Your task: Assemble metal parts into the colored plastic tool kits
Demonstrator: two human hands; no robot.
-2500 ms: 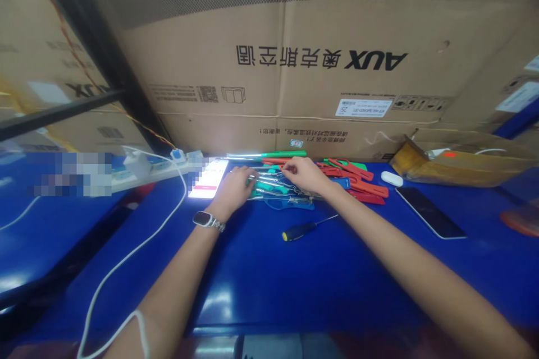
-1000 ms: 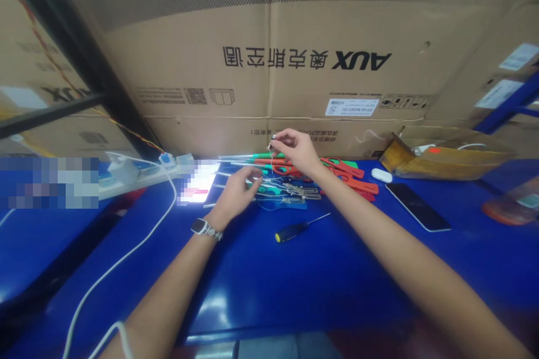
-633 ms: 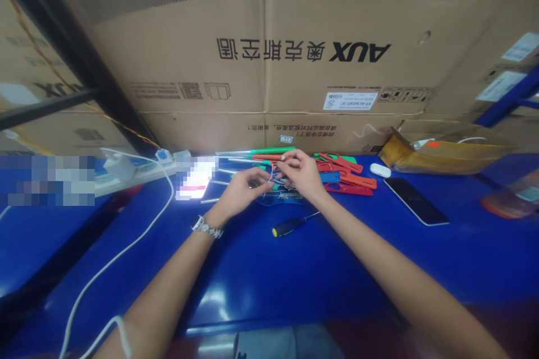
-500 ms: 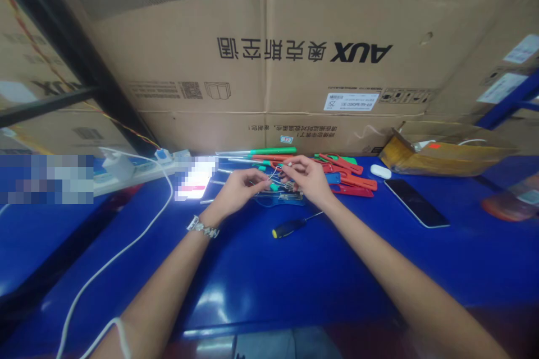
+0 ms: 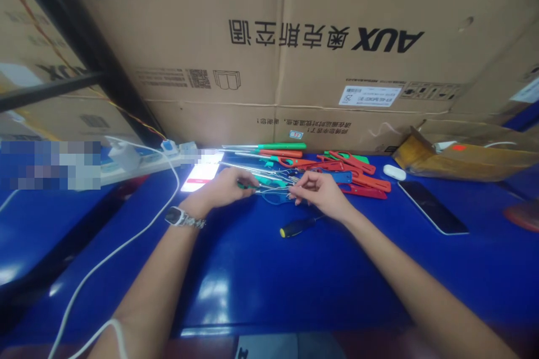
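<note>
A thin pale wire [image 5: 275, 187] runs between my two hands over a heap of lighter parts. My left hand [image 5: 229, 188], with a watch on its wrist, pinches the wire's left end. My right hand [image 5: 322, 193] pinches near its other end, fingertips pressed together. Beneath them are metal tubes and a blue lighter handle [image 5: 275, 197], partly hidden. Behind lie long-nosed lighters, one with a green handle [image 5: 288, 146] and one with an orange handle [image 5: 280, 153]. Red handle shells [image 5: 366, 192] are piled to the right. A screwdriver [image 5: 297, 228] with a dark, yellow-tipped handle lies below my right hand.
A lit phone [image 5: 202, 174] and a power strip [image 5: 143, 162] with a white cable [image 5: 122, 247] are at left. On the right are a white earbud case [image 5: 394, 172], a dark phone [image 5: 433, 207] and a brown bag [image 5: 467, 160]. A large carton [image 5: 295, 73] stands behind the blue table [image 5: 269, 280].
My hands have drawn apart and come slightly lower, stretching the wire between them. My left wrist has turned so the watch face shows. The view has shifted a little.
</note>
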